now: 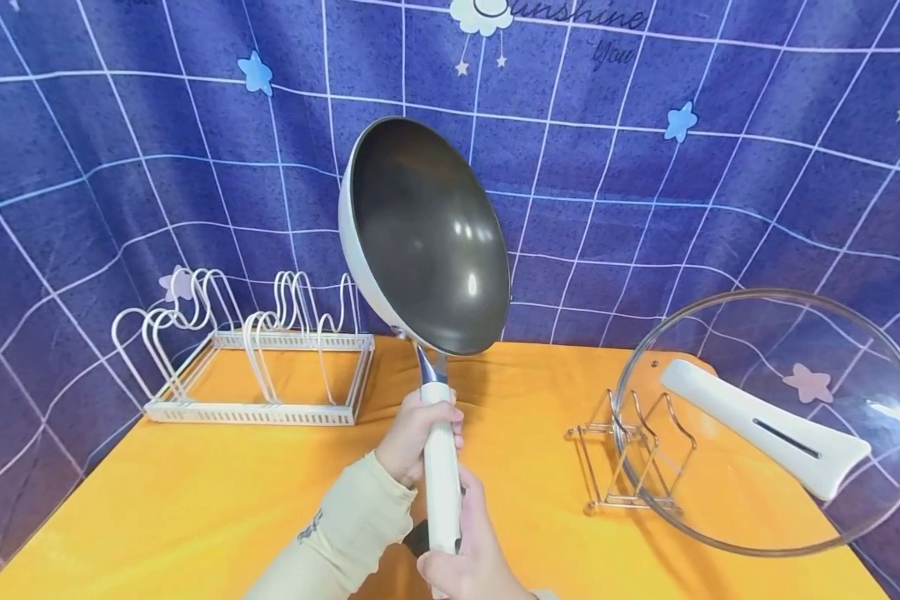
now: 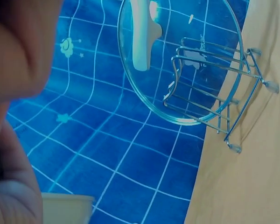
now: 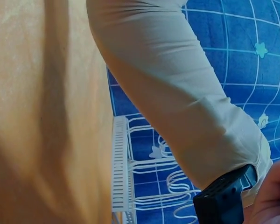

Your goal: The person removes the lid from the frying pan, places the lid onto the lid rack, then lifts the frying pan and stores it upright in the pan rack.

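Note:
A white wok (image 1: 420,242) with a dark inner coating is held up over the table, tilted so its inside faces the head camera. My left hand (image 1: 408,437) grips the upper part of its white handle (image 1: 442,467), just below the metal neck. Lower down, my right hand (image 1: 476,550) holds the handle's end, with the thumb across it. Large and blurred, the left hand's fingers (image 2: 23,60) fill one side of the left wrist view. The right wrist view mostly takes in the left sleeve (image 3: 177,93) and a black wrist device (image 3: 224,196).
On the left of the orange-covered table (image 1: 525,433) stands a white wire rack (image 1: 251,412) with upright loops. At the right, a small metal wire rack (image 1: 630,502) holds a glass lid (image 1: 720,533) upright, its white handle (image 1: 765,425) facing out. A blue gridded curtain (image 1: 592,208) hangs behind.

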{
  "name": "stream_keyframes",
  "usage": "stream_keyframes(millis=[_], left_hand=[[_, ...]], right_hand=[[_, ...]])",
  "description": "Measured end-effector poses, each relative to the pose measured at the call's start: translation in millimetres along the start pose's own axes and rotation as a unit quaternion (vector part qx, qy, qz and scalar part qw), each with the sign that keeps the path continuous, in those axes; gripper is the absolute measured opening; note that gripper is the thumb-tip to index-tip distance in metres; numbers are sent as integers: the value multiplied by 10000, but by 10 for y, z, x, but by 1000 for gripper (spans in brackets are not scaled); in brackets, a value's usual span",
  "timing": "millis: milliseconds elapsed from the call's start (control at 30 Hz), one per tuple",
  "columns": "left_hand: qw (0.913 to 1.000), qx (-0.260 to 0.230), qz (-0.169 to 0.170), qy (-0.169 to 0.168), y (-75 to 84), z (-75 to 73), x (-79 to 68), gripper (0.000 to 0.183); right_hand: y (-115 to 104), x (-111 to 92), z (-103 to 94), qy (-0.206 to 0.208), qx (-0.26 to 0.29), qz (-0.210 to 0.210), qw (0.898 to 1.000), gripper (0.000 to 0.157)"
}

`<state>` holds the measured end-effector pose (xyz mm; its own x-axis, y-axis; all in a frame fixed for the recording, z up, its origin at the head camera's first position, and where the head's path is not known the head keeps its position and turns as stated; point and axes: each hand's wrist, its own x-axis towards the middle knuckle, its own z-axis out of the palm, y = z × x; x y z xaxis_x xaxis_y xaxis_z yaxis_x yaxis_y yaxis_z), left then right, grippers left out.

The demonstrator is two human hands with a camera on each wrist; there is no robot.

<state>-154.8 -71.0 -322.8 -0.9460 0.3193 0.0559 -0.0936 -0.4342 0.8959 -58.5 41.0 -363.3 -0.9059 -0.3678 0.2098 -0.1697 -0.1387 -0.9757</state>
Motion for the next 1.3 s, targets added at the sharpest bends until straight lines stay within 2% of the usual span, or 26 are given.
stream_keyframes(millis=[133, 233, 333, 400, 500, 600, 733, 900, 1167, 1300], left_hand=[[9992, -75, 126, -380, -13, -21, 20, 15], [9987, 116, 276, -409, -10, -31, 44, 13], [9981, 467, 389, -46, 11, -30, 49, 14], [9967, 644, 419, 270, 21, -29, 58, 14], [9942, 801, 417, 585, 25, -18, 68, 15], [9936, 763, 402, 724, 11, -12, 87, 15], [9927, 742, 334, 893, -23, -23, 119, 13], [9910, 918, 262, 936, -38, -37, 149, 15], [9869, 1302, 452, 842, 39, -28, 162, 16], [9851, 1394, 458, 896, 56, -18, 132, 16]], right_hand=[[-3, -2, -6, -2, -66, 103, 9999, 94], [-33, 7, -2, -11, -107, 134, 9999, 93], [-76, 32, 14, 3, -289, 240, 9993, 92], [-119, 56, 27, 78, -752, 433, 9962, 93], [-202, 97, 23, 77, -1816, 684, 9810, 92], [-277, 127, 13, 23, -2318, 842, 9691, 88], [-268, 148, 13, -25, -1952, 692, 9783, 85], [-128, 157, 22, 19, -1643, 351, 9858, 92], [-17, 190, 25, 8, -1505, -115, 9885, 93], [7, 185, 26, -83, -1158, 13, 9932, 94]])
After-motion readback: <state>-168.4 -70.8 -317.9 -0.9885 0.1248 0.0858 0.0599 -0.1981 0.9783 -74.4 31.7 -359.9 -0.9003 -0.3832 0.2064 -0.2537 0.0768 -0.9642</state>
